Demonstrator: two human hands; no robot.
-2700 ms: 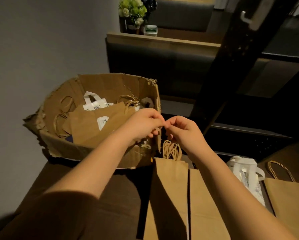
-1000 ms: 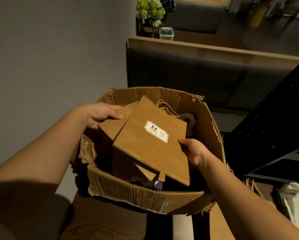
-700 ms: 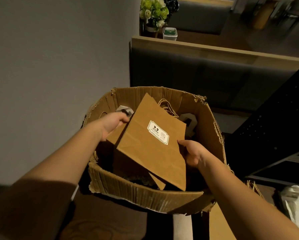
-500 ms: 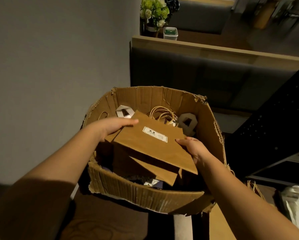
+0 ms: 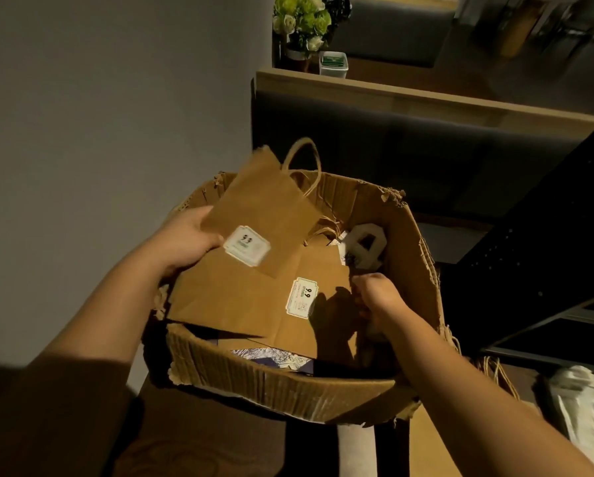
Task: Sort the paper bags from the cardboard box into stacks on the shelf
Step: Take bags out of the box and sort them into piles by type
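A torn cardboard box (image 5: 288, 390) stands on the dark shelf in front of me. My left hand (image 5: 189, 239) grips the left edge of a small brown paper bag (image 5: 264, 208) with a white label, tilted up so its twine handle rises over the box's far rim. Beneath it a larger brown bag (image 5: 254, 304) with a "9.9" label lies flat in the box. My right hand (image 5: 374, 297) reaches into the box's right side, fingers curled at that larger bag's right edge. A white bag (image 5: 364, 246) sits at the back right of the box.
A grey wall runs along the left. Beyond the box stand a dark bench back with a wooden ledge (image 5: 426, 98), flowers (image 5: 302, 18) and a small white container (image 5: 333, 63). At lower right lie a white bag (image 5: 584, 407) and brown bag handles (image 5: 495, 370) on the shelf.
My left hand has taken the small labelled bag and lifted it up and left, uncovering the larger labelled bag. My right hand let go of it and dropped lower into the box's right side.
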